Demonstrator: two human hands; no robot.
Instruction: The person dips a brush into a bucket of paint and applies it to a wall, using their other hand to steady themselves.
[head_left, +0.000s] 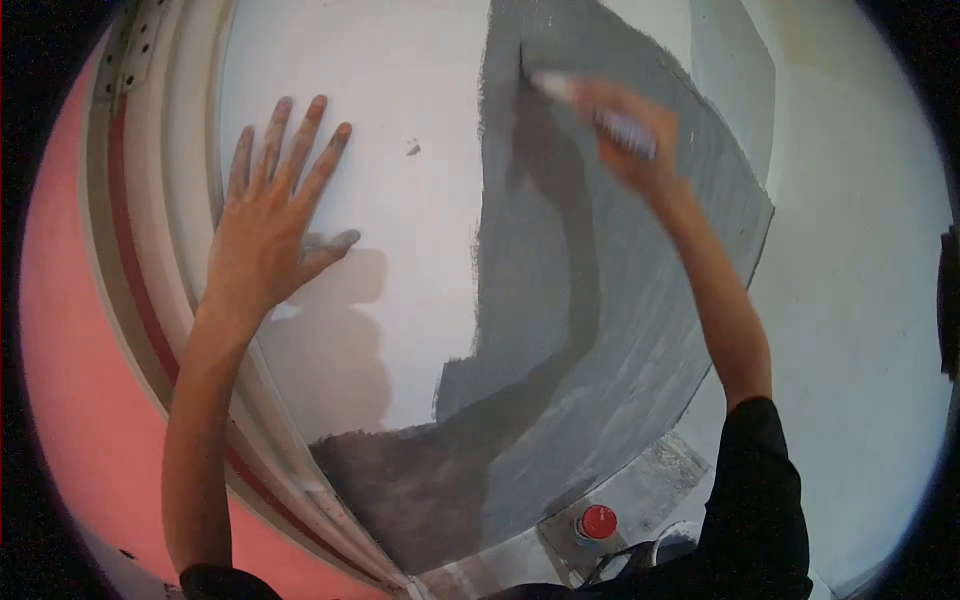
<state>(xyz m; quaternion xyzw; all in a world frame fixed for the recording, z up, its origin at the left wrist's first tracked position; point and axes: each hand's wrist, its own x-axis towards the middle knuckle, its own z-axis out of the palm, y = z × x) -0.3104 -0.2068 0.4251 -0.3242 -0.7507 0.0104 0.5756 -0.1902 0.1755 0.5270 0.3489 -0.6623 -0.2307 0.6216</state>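
Sleeves: your black sleeves (755,500) sit closest to the lens, at the lower edge of the view.
Left hand: your left hand (268,225) lies flat on the unpainted white part of the wall (400,80), fingers spread wide and pointing up, thumb out to the right. It holds nothing. Grey paint marks the fingertips and thumb.
Right hand: your right hand (635,135) is raised high and closed around the handle of a paintbrush (590,105). The fingers are curled tight on the handle; motion blur hides the exact finger placement.
Paintbrush: the handle is pale and runs up and to the left from your fist. Its tip meets the wall near the top of the grey area.
Grey paint (620,320): it covers a broad patch from the upper centre down to the lower centre, with a ragged left edge against the white.
Frame: a pale frame (150,250) with a red strip runs down the left side, next to a pink surface (70,400).
Floor: a can with a red lid (597,523) stands below the painted patch, well apart from both hands.
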